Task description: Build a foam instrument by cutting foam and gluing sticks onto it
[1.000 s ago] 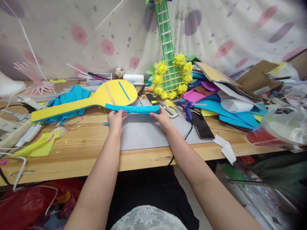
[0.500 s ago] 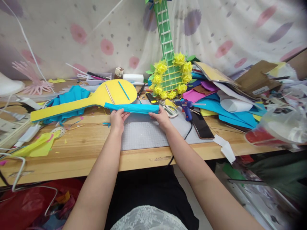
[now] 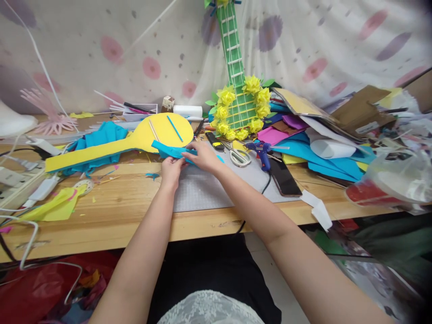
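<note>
A folded strip of blue crepe paper [image 3: 165, 150] is between my two hands, above a grey cutting mat [image 3: 202, 193]. My left hand [image 3: 171, 172] pinches its lower edge near the middle. My right hand [image 3: 203, 157] lies across the strip beside the left, its fingers closed on the paper and hiding much of it. Just behind is a yellow lute-shaped piece [image 3: 141, 133] with a blue edge. On its round body rest a blue stick [image 3: 174, 128] and a pale stick [image 3: 154, 130].
To the right lie scissors [image 3: 239, 156], a blue glue gun [image 3: 261, 154] and a phone [image 3: 285, 175]. A green paper guitar [image 3: 235, 67] with yellow flowers leans at the back. Crumpled blue paper [image 3: 97, 141] and a power strip [image 3: 16, 189] are at left.
My right hand has moved left from the strip's right end to beside my left hand. The strip, stretched straight before, is now bent and partly covered.
</note>
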A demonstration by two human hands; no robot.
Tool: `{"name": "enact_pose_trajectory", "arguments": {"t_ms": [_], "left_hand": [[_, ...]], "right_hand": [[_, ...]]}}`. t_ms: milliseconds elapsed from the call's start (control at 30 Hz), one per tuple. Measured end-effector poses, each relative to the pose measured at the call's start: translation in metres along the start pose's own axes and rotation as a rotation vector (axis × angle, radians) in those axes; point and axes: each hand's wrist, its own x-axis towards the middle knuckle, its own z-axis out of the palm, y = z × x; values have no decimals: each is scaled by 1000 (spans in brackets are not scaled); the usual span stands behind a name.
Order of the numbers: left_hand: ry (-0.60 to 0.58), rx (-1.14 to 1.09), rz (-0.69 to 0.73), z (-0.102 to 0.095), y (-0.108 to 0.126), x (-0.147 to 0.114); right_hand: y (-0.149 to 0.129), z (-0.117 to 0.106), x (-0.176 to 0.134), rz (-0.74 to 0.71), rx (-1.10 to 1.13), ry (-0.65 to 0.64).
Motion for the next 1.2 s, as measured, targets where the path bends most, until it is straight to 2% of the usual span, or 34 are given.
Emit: {"name": "enact_pose_trajectory", "arguments": {"t_ms": [67,200,467,833,1067,1133,1200], "left_hand": [[1,-8,3,-1,-1,0],[23,1,-37,-2,-1,2],[23,-16,-112,-1,0,2],[26,-4,-101,-4,0,3],[38,-15,-159,-6,3,3],[51,-19,-166,-7,4,4],[74,-36,-151,-8,6,5]], "right_hand": [[-6,11,8,67,-2,-65],[-8,20,9,191,17,6],[-9,18,4,152,25,87],[-8,17,7,143,82,69],[-13,13,8,189,119,27],[-13,10,9,167,135,6],[-9,4,9,133,144,47]]}}
